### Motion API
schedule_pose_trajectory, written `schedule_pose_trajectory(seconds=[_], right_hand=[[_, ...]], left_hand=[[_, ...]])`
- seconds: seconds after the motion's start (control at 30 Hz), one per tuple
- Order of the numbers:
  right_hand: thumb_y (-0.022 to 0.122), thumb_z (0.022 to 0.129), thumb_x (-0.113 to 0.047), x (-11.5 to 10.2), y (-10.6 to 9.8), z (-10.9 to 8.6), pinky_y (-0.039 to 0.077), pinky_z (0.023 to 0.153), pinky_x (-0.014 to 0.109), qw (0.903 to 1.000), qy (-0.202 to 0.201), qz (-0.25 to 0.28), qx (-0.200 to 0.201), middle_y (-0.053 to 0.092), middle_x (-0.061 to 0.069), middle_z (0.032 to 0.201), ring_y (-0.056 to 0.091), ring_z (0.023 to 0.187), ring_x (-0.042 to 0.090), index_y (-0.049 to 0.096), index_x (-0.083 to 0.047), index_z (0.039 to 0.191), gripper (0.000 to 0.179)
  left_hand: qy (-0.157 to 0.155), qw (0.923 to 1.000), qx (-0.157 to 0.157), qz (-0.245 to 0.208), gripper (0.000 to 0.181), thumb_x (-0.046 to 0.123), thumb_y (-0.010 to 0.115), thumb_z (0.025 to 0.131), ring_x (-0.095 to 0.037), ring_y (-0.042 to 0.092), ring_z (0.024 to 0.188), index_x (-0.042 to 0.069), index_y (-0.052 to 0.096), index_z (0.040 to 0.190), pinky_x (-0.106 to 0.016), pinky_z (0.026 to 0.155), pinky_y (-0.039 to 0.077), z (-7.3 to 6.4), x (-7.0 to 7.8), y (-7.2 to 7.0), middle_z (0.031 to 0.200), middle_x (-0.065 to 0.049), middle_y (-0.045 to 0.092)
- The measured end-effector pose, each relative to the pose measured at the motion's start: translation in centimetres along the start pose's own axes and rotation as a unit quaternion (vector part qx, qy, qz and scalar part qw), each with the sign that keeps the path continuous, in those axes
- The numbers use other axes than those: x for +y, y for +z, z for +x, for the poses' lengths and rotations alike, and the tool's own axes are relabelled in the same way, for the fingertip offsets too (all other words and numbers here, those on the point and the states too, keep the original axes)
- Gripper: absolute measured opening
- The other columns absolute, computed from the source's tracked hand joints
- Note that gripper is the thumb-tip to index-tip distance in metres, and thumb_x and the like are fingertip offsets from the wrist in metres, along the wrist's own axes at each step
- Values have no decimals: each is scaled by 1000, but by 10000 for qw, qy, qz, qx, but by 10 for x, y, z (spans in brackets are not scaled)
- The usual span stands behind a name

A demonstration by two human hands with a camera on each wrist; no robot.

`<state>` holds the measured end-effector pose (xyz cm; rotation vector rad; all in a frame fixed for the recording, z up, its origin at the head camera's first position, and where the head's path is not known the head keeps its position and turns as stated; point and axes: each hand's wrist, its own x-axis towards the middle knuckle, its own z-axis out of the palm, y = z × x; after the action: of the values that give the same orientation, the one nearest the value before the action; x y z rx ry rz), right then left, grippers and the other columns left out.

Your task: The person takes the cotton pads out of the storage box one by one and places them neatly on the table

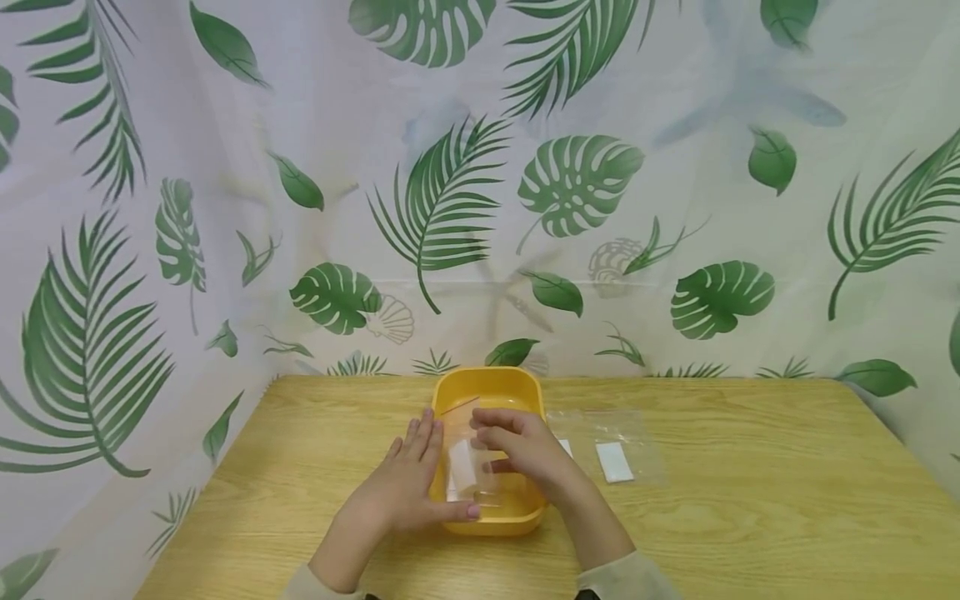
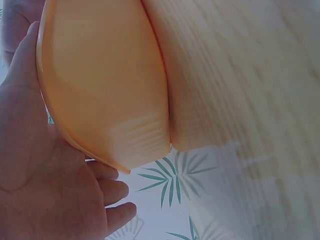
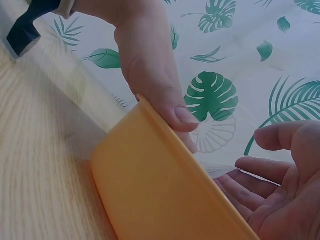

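Observation:
A yellow plastic basin (image 1: 491,527) stands on the table. My left hand (image 1: 408,483) lies along its left side, fingers extended over the rim and thumb across the near corner. In the left wrist view, the basin's wall (image 2: 105,85) rises beside that palm. My right hand (image 1: 528,450) hovers over the basin's right half, fingers loosely bent and spread. Inside the basin is a clear plastic zip bag with a white rectangular piece (image 1: 463,468), left of my right fingertips. From the right wrist, the thumb and fingers (image 3: 270,172) appear apart, with clear plastic film (image 3: 217,170) near them.
To the right of the basin, a clear zip bag (image 1: 647,454) with a white rectangle (image 1: 615,462) lies flat on the wooden table (image 1: 750,483). Another white piece (image 1: 565,447) is partly hidden behind my right wrist. A leaf-patterned curtain (image 1: 480,333) hangs along the table's back edge.

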<state>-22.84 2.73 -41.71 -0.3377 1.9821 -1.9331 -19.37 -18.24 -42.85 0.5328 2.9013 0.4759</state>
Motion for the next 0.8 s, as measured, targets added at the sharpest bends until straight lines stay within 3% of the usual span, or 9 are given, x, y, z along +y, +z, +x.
schedule_pose_trajectory(seconds=[0.8], right_hand=[[52,102,-13,-3,-9,0,59,89,40,9991,36,387,178,56,21,142,63,121,32,52,2,142,42]], left_hand=[[8,10000,-13,3,127,84,59,74,-35,0,154,1,13,159,-55,123,13,-1,1,0,167,-16,-2]])
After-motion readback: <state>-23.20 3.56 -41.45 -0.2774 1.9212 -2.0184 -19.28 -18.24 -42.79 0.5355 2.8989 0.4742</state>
